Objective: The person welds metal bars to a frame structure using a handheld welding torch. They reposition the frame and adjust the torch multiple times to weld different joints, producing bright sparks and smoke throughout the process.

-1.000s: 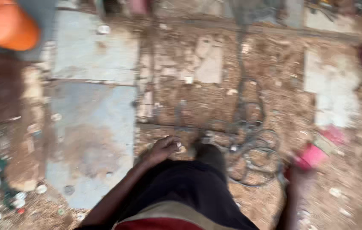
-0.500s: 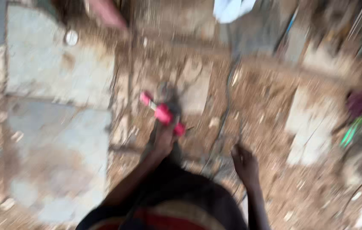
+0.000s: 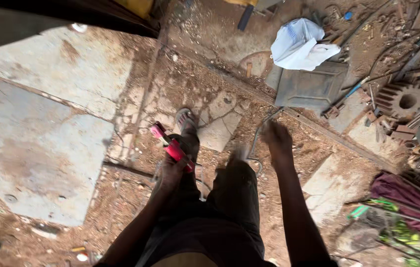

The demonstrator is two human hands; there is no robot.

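I see left hand (image 3: 173,170) gripping red tool (image 3: 170,147) mid-handle; looks light, rigid, best held there; right hand (image 3: 276,138) empty, loosely open.

From my feed I count two hands: the left hand (image 3: 173,170) closed around one red tool (image 3: 172,147), and the right hand (image 3: 276,138) empty, fingers loose. One sandalled foot (image 3: 186,120) shows just beyond them. Far right I make out one white cloth bag (image 3: 301,44) and, beside it, one flat grey metal plate (image 3: 311,88). Further right sits one rusty gear wheel (image 3: 401,100). To the left lie two large concrete slabs (image 3: 42,143). Near right, one maroon cloth (image 3: 402,195).
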